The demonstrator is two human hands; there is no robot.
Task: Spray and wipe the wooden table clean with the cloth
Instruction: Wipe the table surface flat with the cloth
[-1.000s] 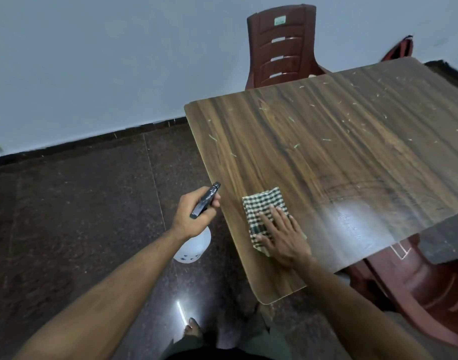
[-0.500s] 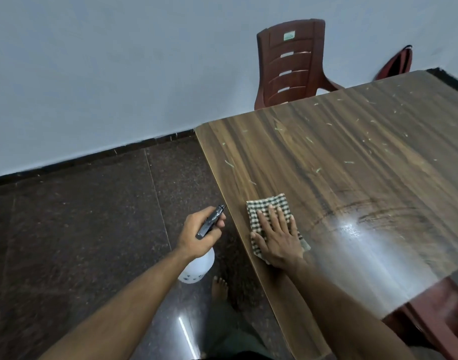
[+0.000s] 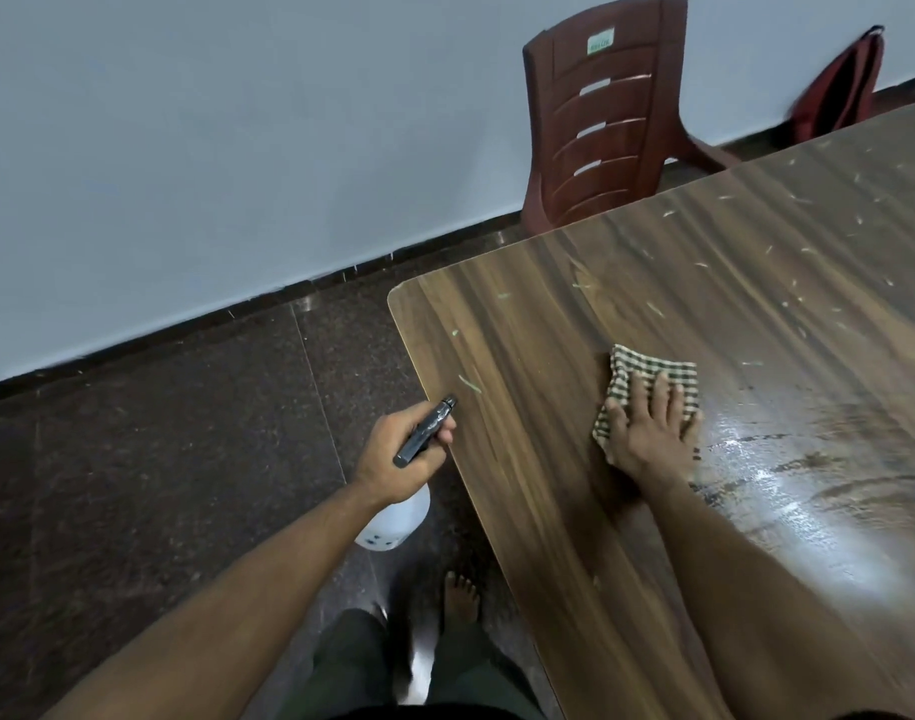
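The wooden table [image 3: 538, 324] fills the right half of the head view, with pale crumbs and shreds scattered over its far part and a wet, shiny patch at the right. My right hand [image 3: 647, 428] lies flat with fingers spread on a green-and-white checked cloth [image 3: 653, 368], pressing it onto the tabletop. My left hand [image 3: 401, 452] grips a spray bottle [image 3: 395, 522] by its black head, just off the table's left edge; the white body hangs below my fist over the floor.
A brown plastic chair [image 3: 608, 122] stands at the table's far side against the pale wall. A red bag [image 3: 842, 88] leans on the wall at the far right. Dark stone floor lies to the left. My bare foot [image 3: 460, 597] is beside the table's near edge.
My right hand has slid the cloth away from the left edge, further in across the table. The view has shifted closer along the table. My left hand keeps holding the bottle beside the edge.
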